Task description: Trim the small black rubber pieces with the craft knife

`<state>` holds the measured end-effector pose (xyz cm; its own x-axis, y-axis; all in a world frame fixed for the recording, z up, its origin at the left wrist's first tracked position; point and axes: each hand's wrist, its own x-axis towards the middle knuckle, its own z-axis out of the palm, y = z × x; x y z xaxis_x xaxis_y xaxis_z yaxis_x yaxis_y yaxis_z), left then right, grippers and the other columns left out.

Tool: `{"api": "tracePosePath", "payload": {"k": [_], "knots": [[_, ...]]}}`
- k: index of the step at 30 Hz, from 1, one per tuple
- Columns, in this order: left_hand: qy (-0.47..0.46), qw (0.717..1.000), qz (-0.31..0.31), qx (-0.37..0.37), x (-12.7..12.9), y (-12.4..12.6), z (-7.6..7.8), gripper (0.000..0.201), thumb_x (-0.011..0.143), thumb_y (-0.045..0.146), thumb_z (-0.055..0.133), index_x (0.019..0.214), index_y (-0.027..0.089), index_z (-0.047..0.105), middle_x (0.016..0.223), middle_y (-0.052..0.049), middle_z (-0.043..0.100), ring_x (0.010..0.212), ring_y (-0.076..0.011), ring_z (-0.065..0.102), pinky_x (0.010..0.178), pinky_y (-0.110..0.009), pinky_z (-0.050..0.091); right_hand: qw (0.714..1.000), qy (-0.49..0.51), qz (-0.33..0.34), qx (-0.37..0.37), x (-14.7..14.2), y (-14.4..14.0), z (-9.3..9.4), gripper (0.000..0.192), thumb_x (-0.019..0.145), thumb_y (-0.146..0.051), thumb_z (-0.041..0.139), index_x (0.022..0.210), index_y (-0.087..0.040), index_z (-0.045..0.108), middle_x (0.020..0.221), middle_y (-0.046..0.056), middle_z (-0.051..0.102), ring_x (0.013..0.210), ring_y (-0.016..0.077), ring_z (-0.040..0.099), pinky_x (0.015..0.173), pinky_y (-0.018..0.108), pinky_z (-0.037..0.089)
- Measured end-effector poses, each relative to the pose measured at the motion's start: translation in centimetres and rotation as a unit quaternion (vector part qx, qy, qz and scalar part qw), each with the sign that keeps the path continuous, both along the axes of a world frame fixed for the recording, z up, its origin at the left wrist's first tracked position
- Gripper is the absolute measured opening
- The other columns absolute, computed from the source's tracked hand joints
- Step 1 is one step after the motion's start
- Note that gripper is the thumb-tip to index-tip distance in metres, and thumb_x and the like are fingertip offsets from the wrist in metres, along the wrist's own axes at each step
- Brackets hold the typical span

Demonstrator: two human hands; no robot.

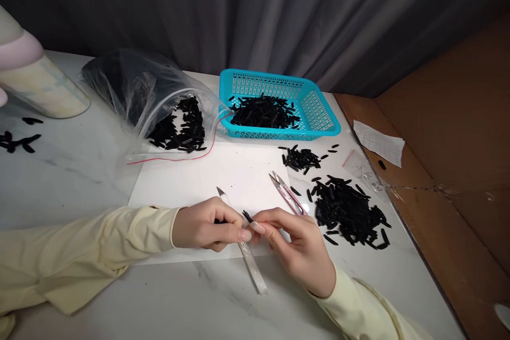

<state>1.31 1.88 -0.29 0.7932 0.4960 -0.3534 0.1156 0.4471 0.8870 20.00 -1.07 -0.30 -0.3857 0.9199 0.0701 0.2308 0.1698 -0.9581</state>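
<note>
Over a white sheet of paper [179,175], my two hands meet. My right hand [297,247] pinches a small flat black strip [247,216] between thumb and fingertips. My left hand [211,223] is closed, its thumb and index finger pressed together beside that strip. Something black shows inside its curled fingers, mostly hidden. Under the hands lies a craft knife [253,271] with a pale wrapped handle, its blade pointing away from me. Pink-handled thread snips [287,194] rest just beyond my right hand.
Behind the paper stands a blue basket [334,127] with many black strips. To its left lies an open clear plastic bag [159,79] holding more. Loose piles [346,212] are at right. A pale cylindrical object [51,85] stands at left; cardboard [450,117] borders the right side.
</note>
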Motion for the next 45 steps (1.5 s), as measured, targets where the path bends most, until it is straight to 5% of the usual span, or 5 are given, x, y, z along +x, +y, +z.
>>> {"api": "tracePosePath", "payload": {"k": [5, 12, 20, 36, 45], "knots": [[0.000, 1.000, -0.007, -0.026, -0.1, 0.1, -0.1, 0.026, 0.081, 0.033, 0.052, 0.065, 0.013, 0.051, 0.037, 0.011, 0.030, 0.034, -0.0031, 0.019, 0.037, -0.021, 0.015, 0.979, -0.073, 0.011, 0.192, 0.5, -0.1, -0.3, 0.013, 0.084, -0.008, 0.051, 0.086, -0.016, 0.062, 0.070, 0.004, 0.067, 0.058, 0.0121, 0.061, 0.055, 0.022, 0.049], [-0.017, 1.000, -0.013, -0.003, -0.3, 0.0, -0.5, 0.024, 0.085, 0.032, 0.045, 0.073, 0.013, 0.053, 0.037, 0.012, 0.025, 0.033, -0.0037, 0.016, 0.037, -0.021, 0.015, 0.960, -0.097, 0.008, 0.264, 0.6, 0.0, -0.3, 0.016, 0.082, -0.003, 0.054, 0.092, -0.015, 0.059, 0.073, 0.005, 0.069, 0.063, 0.0147, 0.065, 0.057, 0.024, 0.051], [0.000, 0.995, -0.003, 0.095, -0.1, -0.4, -0.7, 0.025, 0.084, 0.029, 0.045, 0.064, 0.016, 0.047, 0.041, 0.011, 0.026, 0.038, -0.0048, 0.021, 0.042, -0.021, 0.026, 0.969, -0.089, 0.019, 0.230, 0.7, -0.1, 0.3, 0.011, 0.081, -0.006, 0.056, 0.086, -0.015, 0.061, 0.071, 0.005, 0.069, 0.060, 0.0136, 0.063, 0.054, 0.022, 0.050], [0.012, 0.974, -0.029, 0.225, -0.1, -0.6, -0.8, 0.031, 0.087, 0.028, 0.040, 0.059, 0.017, 0.041, 0.046, 0.006, 0.036, 0.040, -0.0049, 0.028, 0.041, -0.020, 0.024, 0.988, -0.035, 0.100, -0.109, 0.9, 0.7, 1.3, 0.008, 0.080, -0.019, 0.059, 0.080, -0.012, 0.064, 0.069, 0.005, 0.069, 0.060, 0.0114, 0.063, 0.056, 0.018, 0.052], [0.000, 0.875, 0.068, 0.480, -0.6, -1.0, -2.2, 0.031, 0.083, 0.021, 0.038, 0.058, 0.021, 0.020, 0.048, 0.007, 0.015, 0.042, -0.0087, 0.013, 0.041, -0.026, 0.019, 0.948, -0.272, 0.129, 0.103, 0.2, 1.9, 0.6, 0.024, 0.083, -0.024, 0.052, 0.103, -0.011, 0.056, 0.074, 0.004, 0.063, 0.056, 0.0127, 0.056, 0.051, 0.024, 0.045]]}}
